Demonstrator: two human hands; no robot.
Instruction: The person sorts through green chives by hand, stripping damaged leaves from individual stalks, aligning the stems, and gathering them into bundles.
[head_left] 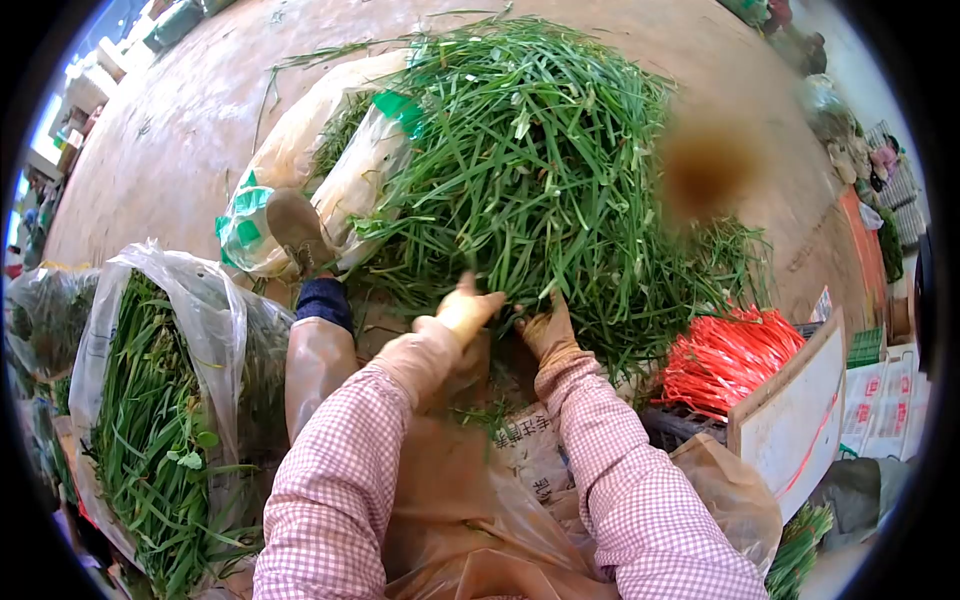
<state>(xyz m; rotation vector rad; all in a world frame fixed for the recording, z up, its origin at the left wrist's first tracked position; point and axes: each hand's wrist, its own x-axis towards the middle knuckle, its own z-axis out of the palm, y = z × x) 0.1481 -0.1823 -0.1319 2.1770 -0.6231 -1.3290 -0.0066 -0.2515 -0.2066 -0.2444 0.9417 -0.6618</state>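
A large heap of long green leafy stalks lies on the floor in front of me. My left hand, gloved, is at the heap's near edge, its thumb and a finger spread apart with nothing between them. Just to its right, my right hand, also gloved, reaches into the near edge of the heap; its fingertips are partly among the leaves, and whether it grips any stalks cannot be made out. The two hands are a short distance apart. Some loose green scraps lie below them on a printed sack.
An open clear bag of greens stands at the left. A pale plastic bag lies beside the heap, near my shoe. At the right are red ties in a dark crate and a white-faced board. A brown blur covers part of the view.
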